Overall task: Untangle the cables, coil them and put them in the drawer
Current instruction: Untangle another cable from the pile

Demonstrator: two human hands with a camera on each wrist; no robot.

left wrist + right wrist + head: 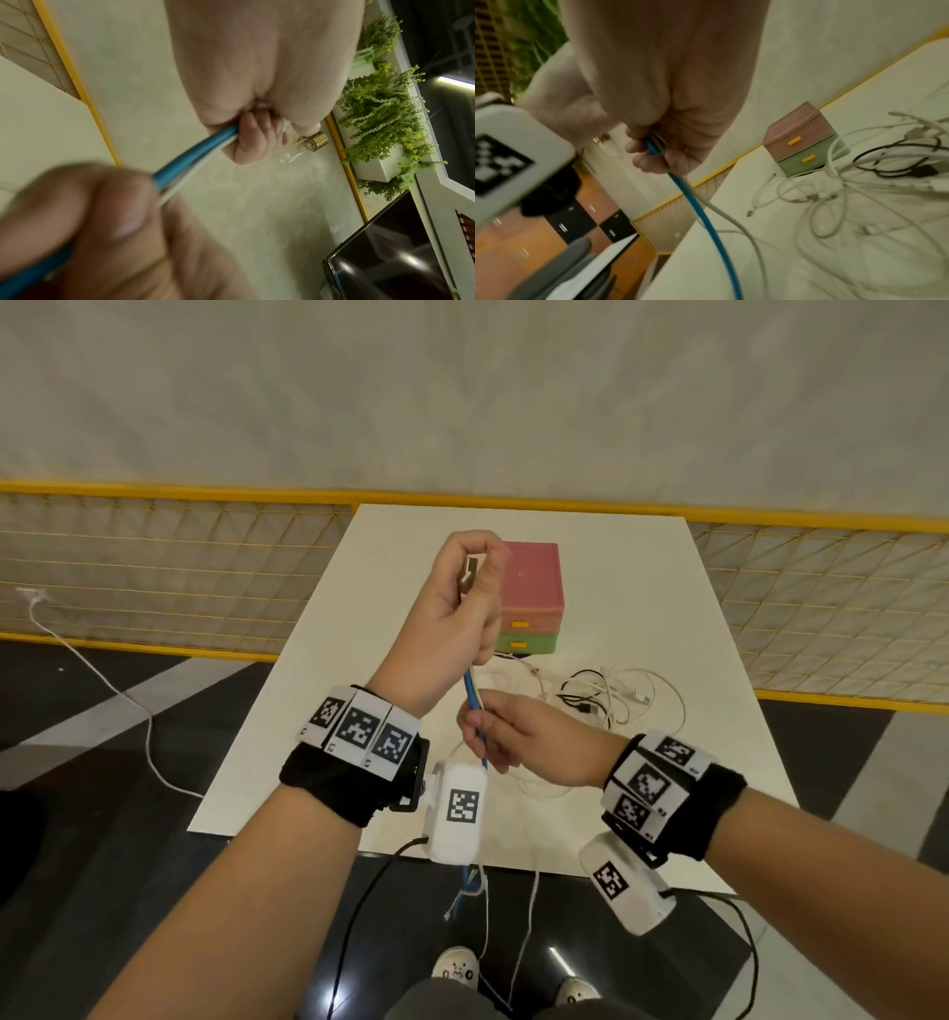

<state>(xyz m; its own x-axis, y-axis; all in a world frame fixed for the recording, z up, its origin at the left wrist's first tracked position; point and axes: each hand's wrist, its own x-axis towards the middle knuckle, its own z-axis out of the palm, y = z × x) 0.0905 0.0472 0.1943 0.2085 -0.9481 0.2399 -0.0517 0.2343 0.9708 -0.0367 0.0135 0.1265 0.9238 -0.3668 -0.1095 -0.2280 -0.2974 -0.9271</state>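
Observation:
A blue cable (pixel 471 690) runs taut between my two hands above the white table (pixel 642 588). My left hand (pixel 475 570) is raised in front of the drawer unit and grips the cable's plug end (pixel 468 575); its fingers (pixel 253 142) curl round the blue cable (pixel 195 154) and a thin white strand beside it. Lower down, my right hand (pixel 480 719) pinches the same cable (pixel 693 203), which hangs on past the near table edge. A tangle of white and black cables (pixel 606 695) lies on the table to the right. Both drawers of the pink and green drawer unit (pixel 534 603) are closed.
A yellow-framed mesh fence (pixel 154 567) runs behind the table. A white cord (pixel 102 680) trails over the dark floor at left. Camera leads hang from both wrists, and my shoes (pixel 457 968) show below the table's near edge. Potted greenery (pixel 380 113) lines a ledge.

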